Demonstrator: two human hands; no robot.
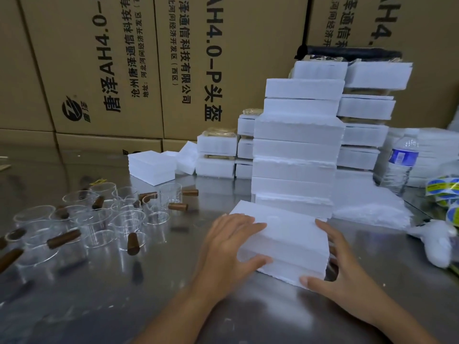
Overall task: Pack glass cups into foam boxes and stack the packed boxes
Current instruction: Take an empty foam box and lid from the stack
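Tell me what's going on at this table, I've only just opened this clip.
A person holds a white foam box on the steel table, with the left hand at its left side and the right hand at its right. The box sits just in front of a tall stack of foam boxes. On the left, glass cups with brown handles stand loose, not yet packed.
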